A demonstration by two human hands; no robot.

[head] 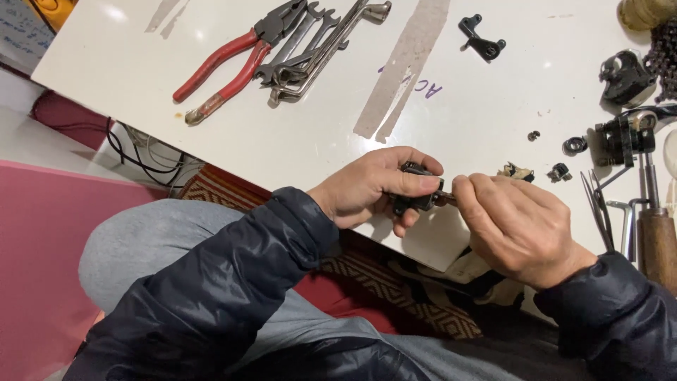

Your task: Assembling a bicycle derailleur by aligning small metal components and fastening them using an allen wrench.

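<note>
Dark jacket sleeves [211, 296] and a grey-trousered knee fill the near edge of the view, above a pink mat [35, 240]. Both hands meet over the near edge of the white table [493, 92]. The left hand [367, 187] has its fingers wrapped around a small black part [416, 194], thumb pressed along its top, holding it just above the table edge. The right hand [515, 226] is curled nearly closed, its thumb and forefinger pinched on something thin that meets the part's right end; what that thin thing is cannot be told, since the fingers hide most of it.

Judging by what lies about, the work looks to be in its middle. Loose bits sit apart on the table to the right: a washer [575, 144], a small nut [534, 135], a black clip [558, 171] and a black lever [482, 39], none of them joined to the held part. Red pliers [226, 67] and a bundle of spanners [310, 42] lie untouched on the far side. A wooden-handled tool [657, 240] and tweezers [598, 204] rest by the right sleeve. Whether the part is coming apart or going together, I cannot tell.
</note>
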